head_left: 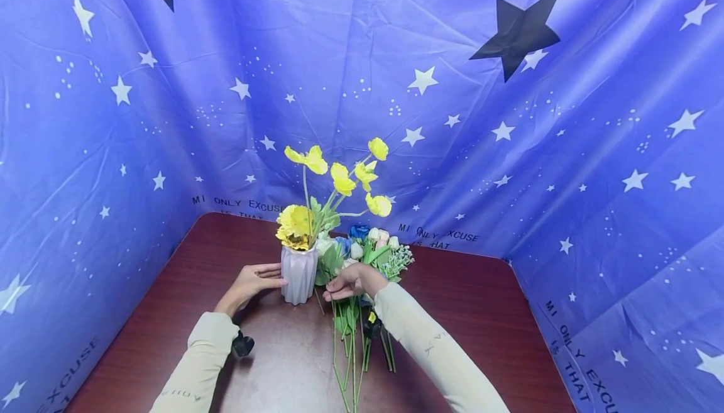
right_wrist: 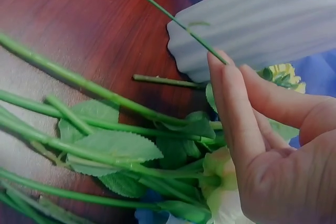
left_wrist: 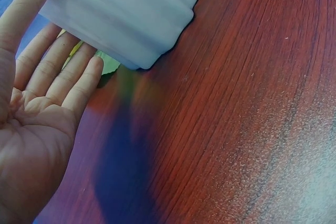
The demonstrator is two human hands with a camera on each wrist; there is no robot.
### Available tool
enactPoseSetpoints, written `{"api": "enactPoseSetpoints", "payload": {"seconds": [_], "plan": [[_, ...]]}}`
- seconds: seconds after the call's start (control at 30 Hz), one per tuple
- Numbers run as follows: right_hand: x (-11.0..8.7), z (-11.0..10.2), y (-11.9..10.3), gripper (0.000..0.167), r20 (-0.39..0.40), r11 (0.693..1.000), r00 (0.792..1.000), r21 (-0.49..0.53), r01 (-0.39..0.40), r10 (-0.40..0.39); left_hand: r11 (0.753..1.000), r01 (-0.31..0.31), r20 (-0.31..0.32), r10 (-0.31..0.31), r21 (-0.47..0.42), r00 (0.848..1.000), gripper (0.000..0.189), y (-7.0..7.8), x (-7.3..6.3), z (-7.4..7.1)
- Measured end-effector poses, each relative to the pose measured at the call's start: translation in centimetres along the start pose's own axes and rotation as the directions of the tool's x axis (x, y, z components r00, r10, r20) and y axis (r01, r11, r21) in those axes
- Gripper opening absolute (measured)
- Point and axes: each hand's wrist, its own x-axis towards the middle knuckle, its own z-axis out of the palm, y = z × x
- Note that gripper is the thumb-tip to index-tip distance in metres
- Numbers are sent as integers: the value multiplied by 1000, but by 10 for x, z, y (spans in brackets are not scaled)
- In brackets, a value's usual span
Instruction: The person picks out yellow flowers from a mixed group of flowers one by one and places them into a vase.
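A pale grey, ridged vase (head_left: pixel 299 278) stands upright on the table, holding yellow flowers (head_left: pixel 342 179) on long stems and a fuller yellow bloom (head_left: pixel 295 221) at its rim. My left hand (head_left: pixel 257 282) is at the vase's left side, fingers extended; in the left wrist view its fingertips meet the ridged wall and the thumb overlaps it. Just right of the vase, my right hand (head_left: pixel 353 280) pinches a thin green flower stem (right_wrist: pixel 173 18) between thumb and fingertips. That stem's bare end points away from the fingers, and its bloom is hidden.
Under and beyond my right hand lies a pile of flowers with blue blooms (head_left: pixel 359 231), pale tulip-like heads (head_left: pixel 380 235) and green stems (head_left: pixel 354 363) toward the table's front. A starry blue cloth (head_left: pixel 339 86) hangs around the reddish-brown table (head_left: pixel 464 312).
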Motion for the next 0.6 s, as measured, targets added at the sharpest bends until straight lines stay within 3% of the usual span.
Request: {"api": "enactPoseSetpoints", "payload": {"seconds": [0.47, 0.6], "plan": [[-6, -14, 8, 38, 104, 984, 994, -180, 4, 15, 1000, -16, 20, 16, -1, 1000, 63, 0, -1, -1], [-8, -18, 10, 35, 115, 982, 993, -189, 12, 10, 1000, -19, 27, 19, -1, 999, 63, 1, -2, -1]]}}
